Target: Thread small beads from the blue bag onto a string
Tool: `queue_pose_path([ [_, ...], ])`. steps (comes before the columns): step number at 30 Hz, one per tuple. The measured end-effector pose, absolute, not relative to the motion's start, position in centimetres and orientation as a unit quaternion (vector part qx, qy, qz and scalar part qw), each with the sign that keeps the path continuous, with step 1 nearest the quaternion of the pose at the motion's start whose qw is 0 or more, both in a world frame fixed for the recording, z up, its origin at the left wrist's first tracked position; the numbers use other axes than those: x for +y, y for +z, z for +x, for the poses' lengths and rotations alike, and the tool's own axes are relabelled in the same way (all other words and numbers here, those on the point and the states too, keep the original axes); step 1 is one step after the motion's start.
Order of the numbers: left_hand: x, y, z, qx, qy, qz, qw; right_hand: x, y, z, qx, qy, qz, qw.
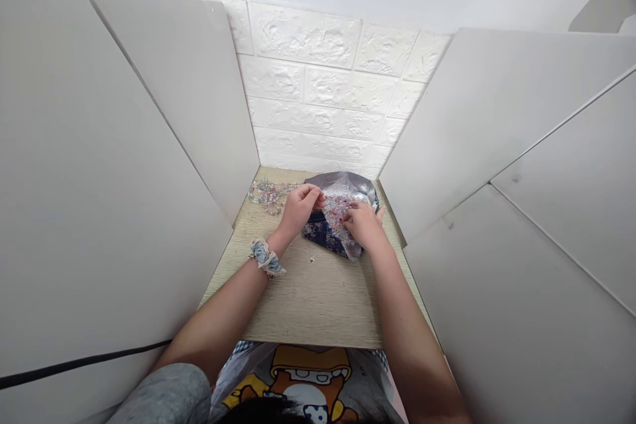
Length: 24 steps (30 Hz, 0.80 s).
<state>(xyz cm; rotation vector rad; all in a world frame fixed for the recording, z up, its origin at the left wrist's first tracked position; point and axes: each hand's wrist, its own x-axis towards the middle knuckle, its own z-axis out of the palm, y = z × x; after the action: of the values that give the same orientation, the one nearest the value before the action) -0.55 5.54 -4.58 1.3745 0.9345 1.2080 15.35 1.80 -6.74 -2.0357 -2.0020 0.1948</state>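
My left hand (301, 207) is pinched closed at the left edge of a clear plastic bag of small pink and multicoloured beads (336, 211). Whatever sits between its fingertips is too small to make out. Strings of pastel beads (268, 193) lie in loops on the table, reaching behind this hand. On the bag's right side, my right hand (364, 224) has its thumb and forefinger bent together at the beads; what they grip cannot be seen. Under the bead bag lies a dark blue patterned pouch (320, 233) with a shiny silvery-grey inside.
The narrow wooden table (308, 305) stands between white panels (193, 66) on the left and right. White brick-patterned wall (328, 86) closes the far end. A tiny light-coloured piece (312, 260) lies near the pouch. A black cable (84, 363) runs at lower left.
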Motion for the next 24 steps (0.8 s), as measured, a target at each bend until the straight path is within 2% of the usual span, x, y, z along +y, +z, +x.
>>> queue_pose_path([
  [4, 5.63, -4.59, -0.64, 0.395, 0.486, 0.600, 0.498, 1.73, -6.59, 15.06, -0.696, 0.067, -0.701, 0.138],
  [9, 5.55, -4.68, -0.47, 0.375, 0.466, 0.597, 0.534, 1.86, -6.53, 14.83, -0.698, 0.077, -0.702, 0.115],
  [16, 5.31, -4.53, -0.44, 0.408, 0.411, 0.668, 0.467, 1.89, -6.90, 14.84, -0.700, 0.084, -0.699, 0.119],
  [20, 5.29, -4.49, -0.43, 0.401, 0.396, 0.699, 0.440, 2.05, -6.62, 14.70, -0.688, 0.091, -0.690, 0.206],
  [24, 5.28, -4.68, -0.33, 0.386, 0.375, 0.728, 0.426, 2.44, -5.92, 14.53, -0.648, 0.160, -0.636, 0.386],
])
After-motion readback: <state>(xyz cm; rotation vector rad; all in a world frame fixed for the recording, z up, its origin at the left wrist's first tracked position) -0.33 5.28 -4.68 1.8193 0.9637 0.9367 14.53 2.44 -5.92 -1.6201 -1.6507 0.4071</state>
